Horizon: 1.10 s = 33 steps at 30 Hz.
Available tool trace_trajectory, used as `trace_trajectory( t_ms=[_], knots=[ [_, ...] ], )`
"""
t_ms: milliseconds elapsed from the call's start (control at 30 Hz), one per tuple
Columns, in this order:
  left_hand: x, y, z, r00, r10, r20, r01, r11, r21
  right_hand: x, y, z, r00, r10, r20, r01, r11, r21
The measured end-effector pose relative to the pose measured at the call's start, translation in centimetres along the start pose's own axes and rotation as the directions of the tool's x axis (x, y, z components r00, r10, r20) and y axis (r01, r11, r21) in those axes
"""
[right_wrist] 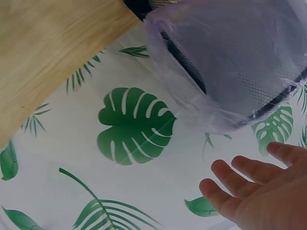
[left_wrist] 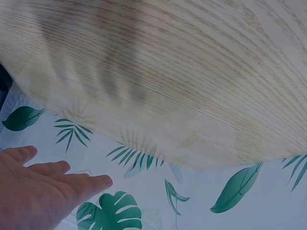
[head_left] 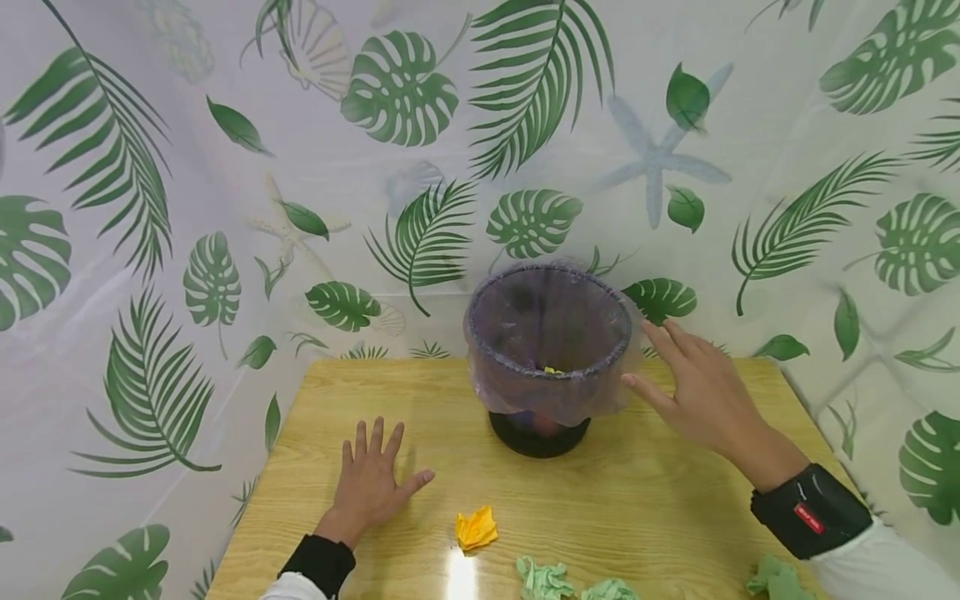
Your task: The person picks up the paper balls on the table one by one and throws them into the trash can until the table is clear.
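Observation:
A dark mesh wastebasket (head_left: 540, 433) lined with a thin purple plastic bag (head_left: 487, 387) stands toward the back of the table. A small yellow scrap (head_left: 553, 371) shows inside it. My right hand (head_left: 701, 392), fingers extended and holding nothing, is beside the basket's right rim; the right wrist view shows the same hand (right_wrist: 264, 187) with fingers spread near the bag. My left hand (head_left: 369, 483) is over the table's left part, fingers spread and holding nothing. To its right lies a crumpled orange-yellow paper (head_left: 476, 528).
Crumpled pale green papers (head_left: 543, 578) lie at the front edge, one more green paper (head_left: 780, 578) farther right by the right sleeve. Behind the wooden table (head_left: 637, 517) hangs a white leaf-printed curtain (head_left: 465, 250), which also runs along both sides.

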<state>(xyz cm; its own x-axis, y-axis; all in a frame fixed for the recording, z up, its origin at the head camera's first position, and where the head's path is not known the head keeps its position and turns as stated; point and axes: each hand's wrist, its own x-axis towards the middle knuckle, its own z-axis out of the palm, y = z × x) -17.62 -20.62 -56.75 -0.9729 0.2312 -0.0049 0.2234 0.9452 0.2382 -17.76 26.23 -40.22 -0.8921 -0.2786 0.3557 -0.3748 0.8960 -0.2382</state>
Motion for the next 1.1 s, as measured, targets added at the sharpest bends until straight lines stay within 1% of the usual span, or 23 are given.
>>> trace_trajectory(
  t_ms=[233, 333, 433, 600, 700, 833, 1000, 1100],
  knots=[
    [0.1, 0.1, -0.1, 1.0, -0.004, 0.011, 0.004, 1.0, 0.003, -2.7, 1.8, 1.3, 1.0, 0.008, 0.006, -0.008, 0.999, -0.04],
    [0.1, 0.1, -0.1, 1.0, -0.002, 0.013, 0.002, 1.0, 0.003, -3.8, 2.6, 2.1, 0.999, 0.023, 0.025, -0.022, 0.998, -0.055],
    [0.1, 0.1, -0.1, 1.0, 0.005, -0.004, -0.005, 1.0, -0.001, -4.9, 3.3, 2.8, 0.996, 0.057, 0.071, -0.052, 0.996, -0.075],
    [0.1, 0.0, -0.1, 1.0, 0.009, -0.023, -0.009, 1.0, 0.002, -6.9, 4.2, 3.9, 0.981, 0.11, 0.16, -0.094, 0.99, -0.101],
    [0.1, 0.1, -0.1, 1.0, 0.012, -0.019, -0.012, 1.0, 0.003, -8.2, 4.7, 4.5, 0.977, 0.114, 0.18, -0.096, 0.99, -0.105],
    [0.2, 0.2, -0.1, 1.0, 0.012, -0.009, -0.012, 1.0, 0.001, -9.8, 4.9, 4.6, 0.973, 0.12, 0.198, -0.102, 0.99, -0.1],
    [0.3, 0.3, 0.0, 1.0, 0.014, -0.011, -0.014, 1.0, -0.003, -11.8, 5.5, 4.3, 0.95, 0.168, 0.263, -0.152, 0.985, -0.079],
    [0.3, 0.3, 0.1, 1.0, 0.02, -0.02, -0.02, 1.0, -0.003, -13.0, 5.9, 4.2, 0.927, 0.204, 0.314, -0.189, 0.979, -0.081]
  ],
)
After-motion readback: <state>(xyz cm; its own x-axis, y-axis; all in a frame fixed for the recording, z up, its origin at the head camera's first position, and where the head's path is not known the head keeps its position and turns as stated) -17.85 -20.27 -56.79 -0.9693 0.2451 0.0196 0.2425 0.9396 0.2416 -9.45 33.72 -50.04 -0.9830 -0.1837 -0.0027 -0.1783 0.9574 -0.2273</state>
